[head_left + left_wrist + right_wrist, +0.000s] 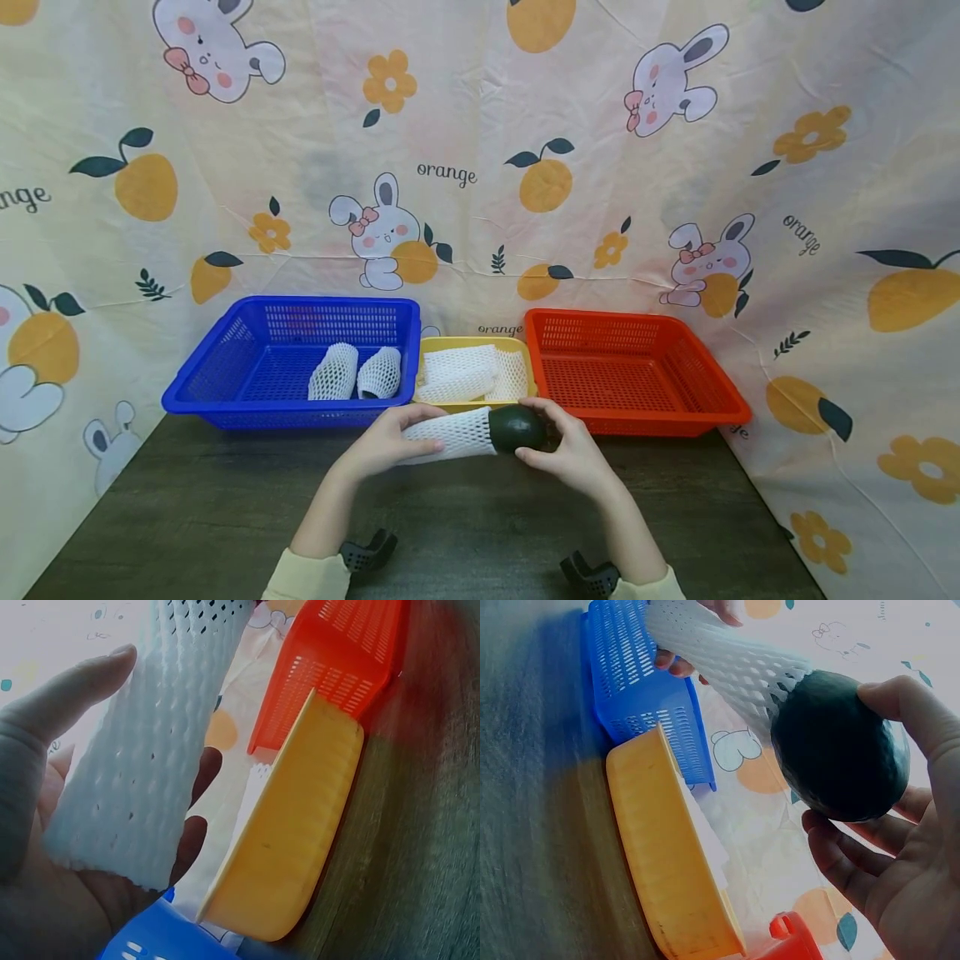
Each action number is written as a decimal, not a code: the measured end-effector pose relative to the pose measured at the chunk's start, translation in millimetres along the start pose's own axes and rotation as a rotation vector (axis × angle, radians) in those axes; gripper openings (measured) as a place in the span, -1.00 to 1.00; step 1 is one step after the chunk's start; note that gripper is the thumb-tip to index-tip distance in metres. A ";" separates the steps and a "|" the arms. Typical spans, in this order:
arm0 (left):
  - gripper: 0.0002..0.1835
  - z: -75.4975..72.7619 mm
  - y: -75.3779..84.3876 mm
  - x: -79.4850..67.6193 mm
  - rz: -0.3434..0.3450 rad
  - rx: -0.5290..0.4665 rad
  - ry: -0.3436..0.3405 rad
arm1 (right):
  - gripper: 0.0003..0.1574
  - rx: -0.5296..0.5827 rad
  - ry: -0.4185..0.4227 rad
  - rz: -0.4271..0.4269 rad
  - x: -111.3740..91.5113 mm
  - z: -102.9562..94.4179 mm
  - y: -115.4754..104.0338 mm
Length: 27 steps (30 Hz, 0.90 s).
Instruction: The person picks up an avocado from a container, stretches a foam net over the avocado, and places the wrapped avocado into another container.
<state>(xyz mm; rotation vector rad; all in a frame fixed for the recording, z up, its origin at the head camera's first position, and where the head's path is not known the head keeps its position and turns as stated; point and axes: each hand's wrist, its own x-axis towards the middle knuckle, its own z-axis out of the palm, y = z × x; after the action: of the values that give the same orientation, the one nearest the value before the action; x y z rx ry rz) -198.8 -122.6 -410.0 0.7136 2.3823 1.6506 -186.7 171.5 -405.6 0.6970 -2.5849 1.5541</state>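
Note:
A white foam net sleeve [453,435] stretches between the two hands, in front of the yellow basket. Its left part is gripped by my left hand [393,437], thumb on the near side and fingers behind, as the left wrist view shows. The sleeve's other end fits over one end of a dark green avocado [840,750]; the rest of the fruit is bare. My right hand [566,446] holds that bare end between thumb and fingers. Both the avocado and the sleeve are held up above the dark table [465,517].
A blue basket [292,408] at the back left holds two netted things [333,372]. Flat white foam sleeves [457,371] lie in the yellow basket [531,379] at the middle. To its right stands a red basket [645,421]. Behind them hangs a printed cloth [480,242].

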 end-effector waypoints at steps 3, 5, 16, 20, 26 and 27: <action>-0.64 1.8 12.8 -3.3 -0.009 0.009 0.012 | -0.25 0.017 -0.018 0.020 -1.6 1.0 -15.5; -0.64 3.2 15.0 -3.9 -0.013 0.015 0.025 | -0.26 0.026 -0.031 0.030 -2.6 1.5 -25.6; -0.68 8.8 18.9 -2.6 -0.007 0.006 0.036 | -0.24 0.044 -0.043 0.047 -2.0 7.9 -26.4; -0.67 10.2 18.7 -2.2 -0.013 0.003 0.024 | -0.24 0.051 -0.046 0.037 -1.9 10.3 -26.2; -0.67 11.3 13.9 -0.6 -0.011 -0.007 0.016 | -0.24 0.052 -0.023 0.016 -2.0 13.2 -27.3; -0.67 11.8 10.8 0.4 -0.006 -0.007 0.016 | -0.24 0.057 -0.018 0.012 -1.9 13.7 -27.1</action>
<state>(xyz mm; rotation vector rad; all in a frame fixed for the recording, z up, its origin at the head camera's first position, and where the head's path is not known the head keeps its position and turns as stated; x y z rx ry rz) -191.5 -109.5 -404.6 0.6936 2.3863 1.6671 -171.7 149.8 -390.4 0.7053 -2.5713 1.6392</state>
